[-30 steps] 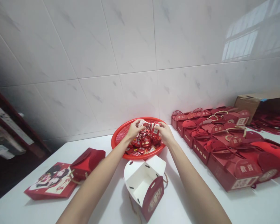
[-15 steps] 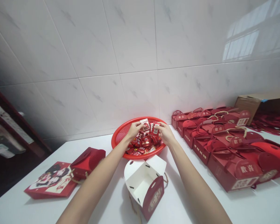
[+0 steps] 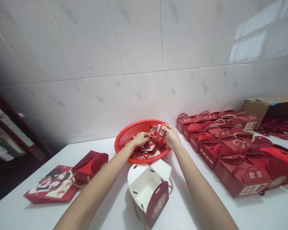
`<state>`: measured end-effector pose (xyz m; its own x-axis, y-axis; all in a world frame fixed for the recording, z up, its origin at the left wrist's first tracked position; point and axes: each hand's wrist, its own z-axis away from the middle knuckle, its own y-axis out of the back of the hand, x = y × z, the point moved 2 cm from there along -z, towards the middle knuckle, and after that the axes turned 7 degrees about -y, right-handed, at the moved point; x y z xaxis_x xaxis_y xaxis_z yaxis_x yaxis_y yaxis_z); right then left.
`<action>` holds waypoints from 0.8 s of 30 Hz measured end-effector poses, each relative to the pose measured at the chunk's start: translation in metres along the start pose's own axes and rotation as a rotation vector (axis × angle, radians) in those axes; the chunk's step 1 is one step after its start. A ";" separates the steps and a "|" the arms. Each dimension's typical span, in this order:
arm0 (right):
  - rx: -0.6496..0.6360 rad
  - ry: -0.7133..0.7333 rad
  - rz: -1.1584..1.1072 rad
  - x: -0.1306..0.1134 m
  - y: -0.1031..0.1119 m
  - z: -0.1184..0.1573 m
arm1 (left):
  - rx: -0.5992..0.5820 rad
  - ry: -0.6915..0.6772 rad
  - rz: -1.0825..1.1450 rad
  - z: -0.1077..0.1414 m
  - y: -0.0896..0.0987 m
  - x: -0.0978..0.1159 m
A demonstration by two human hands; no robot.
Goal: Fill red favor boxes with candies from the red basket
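Observation:
A red plastic basket (image 3: 124, 138) holds many small wrapped candies (image 3: 150, 147), mostly red. My left hand (image 3: 140, 140) reaches into it, fingers bent down among the candies; whether it grips one is hidden. Over the basket's right side, my right hand (image 3: 170, 135) pinches a red and white candy packet (image 3: 162, 131) between thumb and fingers. Between my forearms stands an open gift box (image 3: 158, 204), white inside and dark red outside, with its flaps spread and rope handles at its sides. No candy shows inside it.
Rows of closed red gift boxes (image 3: 230, 166) fill the right side. Behind them, a cardboard box (image 3: 256, 110) lies near dark red items. At left are a small red box (image 3: 90, 166) and a flat picture box (image 3: 52, 185) on the white table (image 3: 110, 204). A tiled wall rises behind.
The white CANDY packet no longer shows in my left hand, which has moved down into the candies. My right hand still holds a packet, now turned slightly.

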<state>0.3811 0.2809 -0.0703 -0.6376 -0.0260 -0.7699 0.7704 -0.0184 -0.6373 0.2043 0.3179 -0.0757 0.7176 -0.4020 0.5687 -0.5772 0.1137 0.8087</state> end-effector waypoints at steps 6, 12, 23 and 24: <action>0.003 -0.001 -0.004 0.001 0.000 -0.001 | -0.142 -0.041 -0.177 -0.002 -0.013 0.002; -0.014 -0.003 -0.006 0.002 0.002 -0.003 | -0.184 -0.038 -0.254 -0.002 -0.012 0.004; -0.051 -0.022 -0.032 0.001 0.003 -0.005 | 0.316 -0.269 0.325 -0.002 0.019 0.015; -0.053 -0.024 -0.032 0.000 0.003 -0.005 | 0.355 -0.287 0.403 -0.002 0.019 0.014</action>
<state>0.3834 0.2853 -0.0730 -0.6611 -0.0501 -0.7486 0.7480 0.0330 -0.6628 0.2037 0.3162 -0.0519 0.3105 -0.6247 0.7165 -0.9115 0.0181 0.4108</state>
